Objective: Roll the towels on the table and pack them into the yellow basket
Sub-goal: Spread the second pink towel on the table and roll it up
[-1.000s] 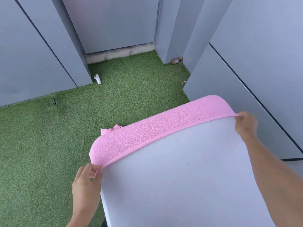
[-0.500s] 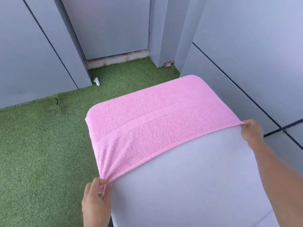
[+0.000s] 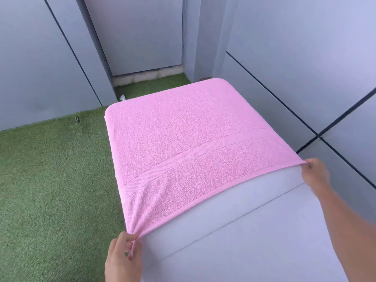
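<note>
Pink towel (image 3: 189, 143) spread flat over far half of white desk (image 3: 254, 237), far edge draped over desk's far rim, left edge hanging just past left rim. Woven band across towel, parallel to near hem. Near hem stretched taut in a straight line between 2 hands. Creases fanning out from near-left corner.

Left hand (image 3: 123, 259) at desk's near-left edge, fingers (image 3: 130, 239) pinched tight on towel's near-left corner, a small tail of pink cloth poking down between them. Right hand (image 3: 315, 176) at desk's right edge, fingers (image 3: 310, 164) pinched shut on near-right corner, forearm running back toward lower right. Both corners lifted slightly off desk surface; rest of towel lying on it.

Near half of desk bare, crossed by 1 thin seam running diagonally from right edge toward lower left.

Green turf (image 3: 50, 180) on floor to left and beyond desk. Grey panel walls (image 3: 305, 47) behind and to right, dark joint lines between panels. Small white object (image 3: 122, 97) on turf just past towel's far-left corner, mostly hidden. Small dark ring-like item (image 3: 77, 118) on turf near left wall. No basket in view.
</note>
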`<state>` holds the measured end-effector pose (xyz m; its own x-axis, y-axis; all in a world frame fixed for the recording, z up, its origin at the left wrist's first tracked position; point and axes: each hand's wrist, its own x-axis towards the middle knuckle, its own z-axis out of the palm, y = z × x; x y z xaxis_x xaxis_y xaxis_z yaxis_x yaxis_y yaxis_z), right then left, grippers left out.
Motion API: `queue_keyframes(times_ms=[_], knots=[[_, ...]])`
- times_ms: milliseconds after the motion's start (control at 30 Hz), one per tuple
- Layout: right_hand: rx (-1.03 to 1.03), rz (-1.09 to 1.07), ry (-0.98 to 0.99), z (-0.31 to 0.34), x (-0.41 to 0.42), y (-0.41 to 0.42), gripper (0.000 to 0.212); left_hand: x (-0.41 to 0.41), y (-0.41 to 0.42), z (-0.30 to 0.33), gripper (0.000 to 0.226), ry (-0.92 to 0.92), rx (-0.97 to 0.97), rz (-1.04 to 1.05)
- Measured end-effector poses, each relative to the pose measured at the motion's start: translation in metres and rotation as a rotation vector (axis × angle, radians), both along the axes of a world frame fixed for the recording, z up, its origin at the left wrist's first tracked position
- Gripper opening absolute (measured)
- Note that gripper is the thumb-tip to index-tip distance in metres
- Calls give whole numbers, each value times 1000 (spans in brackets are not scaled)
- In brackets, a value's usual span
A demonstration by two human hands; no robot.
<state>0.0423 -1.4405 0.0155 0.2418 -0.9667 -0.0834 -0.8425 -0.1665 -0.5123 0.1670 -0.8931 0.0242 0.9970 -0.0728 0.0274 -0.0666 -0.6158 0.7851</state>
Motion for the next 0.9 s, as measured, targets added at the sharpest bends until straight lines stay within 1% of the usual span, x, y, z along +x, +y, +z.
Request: queue_keyframes(times_ms=[67,200,267,400,467,567,600,633,700,733,767,800,833,867,900], knots=[[12,-14,-3,-5,-28,2,18,-29,6,-1,23,-16,-18,2],[8,-13,10,-14,-97,9,18,-94,21,-8,29,-16,-14,20],[-12,-11,1,-16,-135,17,21,-134,31,-10,28,-8,-10,9],[-5,6,26,-22,-229,34,27,-218,59,-12,5,-52,-31,-9],[-16,27,35,-22,-270,43,27,-264,68,-12,5,-62,-39,-33],[-8,27,13,-19,-327,61,24,-324,83,-12,3,-17,-56,-39],[2,25,12,-18,-346,67,23,-338,90,-14,7,-16,-58,-55],[13,31,12,-18,-365,71,23,-351,97,-15,18,-5,-45,-115],[15,51,0,-15,-397,78,21,-377,109,-18,27,27,-13,-272],[17,49,-8,-12,-411,83,18,-388,116,-17,23,3,-14,-263],[13,53,-7,-9,-423,89,14,-401,121,-16,17,-28,-12,-211],[7,59,-10,-6,-436,95,11,-414,125,-20,14,-55,33,-188],[-1,70,-18,-4,-448,102,11,-431,128,-22,16,13,50,-222],[-6,75,-26,-3,-460,106,12,-449,134,-27,26,115,54,-262],[-7,85,-29,-1,-472,109,16,-466,139,-32,44,171,57,-249]])
